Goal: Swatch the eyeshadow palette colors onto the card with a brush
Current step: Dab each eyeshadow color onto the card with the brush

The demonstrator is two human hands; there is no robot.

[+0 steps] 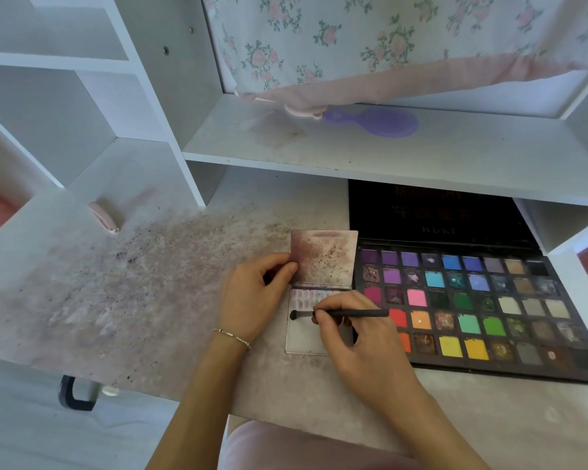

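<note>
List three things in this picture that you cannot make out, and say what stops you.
Head view:
- Lower right of the card: covered by the right hand.
- Palette lid lettering: shadowed under the shelf, blurred.
- Palette's right end: cut by the frame edge.
- Pink item behind the purple hairbrush: under the curtain.

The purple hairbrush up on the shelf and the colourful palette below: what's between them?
In the head view, the white shelf board carries the purple hairbrush; beneath it the palette has its dark open lid leaning back under the shelf.

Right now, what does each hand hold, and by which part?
Right hand pinches the brush mid-handle. Left hand grips the card at its upper flap's left edge.
</note>
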